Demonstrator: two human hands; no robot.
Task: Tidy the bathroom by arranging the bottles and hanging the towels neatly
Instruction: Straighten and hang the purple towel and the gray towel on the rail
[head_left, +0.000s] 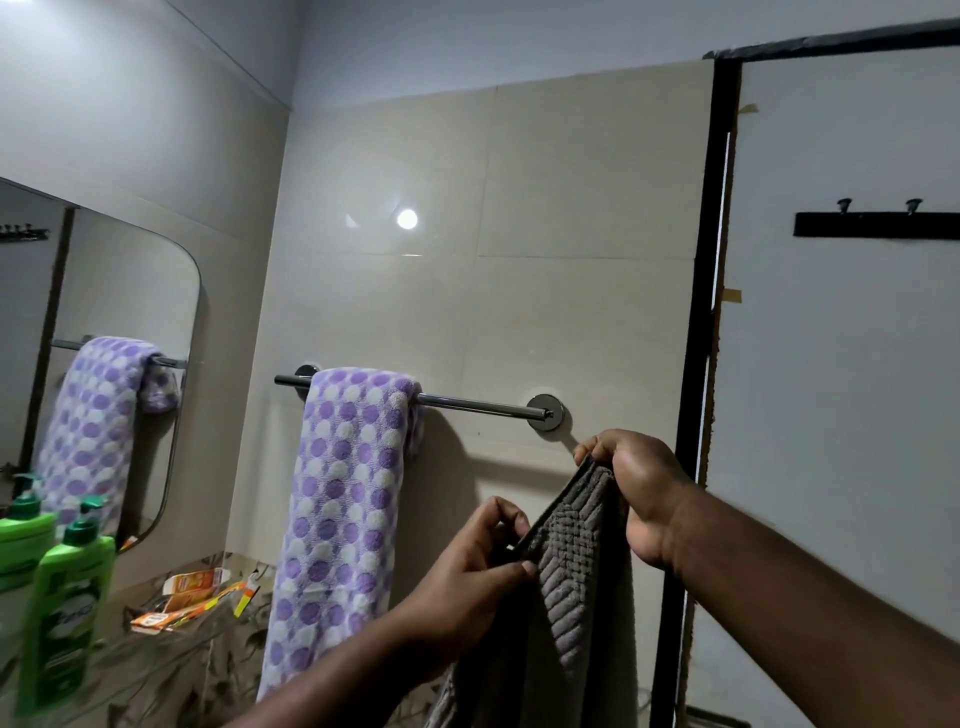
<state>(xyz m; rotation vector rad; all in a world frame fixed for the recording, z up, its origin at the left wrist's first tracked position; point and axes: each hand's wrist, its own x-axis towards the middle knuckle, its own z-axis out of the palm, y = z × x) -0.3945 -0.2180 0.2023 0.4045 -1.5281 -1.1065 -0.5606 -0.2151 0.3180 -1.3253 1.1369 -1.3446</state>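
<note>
A purple and white dotted towel (340, 509) hangs folded over the left half of a chrome towel rail (478, 404) on the tiled wall. Below the rail's right end I hold up a grey ribbed towel (569, 582) with both hands. My right hand (636, 493) pinches its top edge, and my left hand (475, 564) grips the edge lower down on the left. The grey towel hangs down out of the frame. A green pump bottle (65, 613) stands on the glass shelf at the far left.
A mirror (130, 291) at left reflects the dotted towel and the bottle. The glass shelf (171, 644) carries orange cartons and a toothbrush. A white door with a black frame (701, 332) is at right, with a black hook strip (878, 224) on it.
</note>
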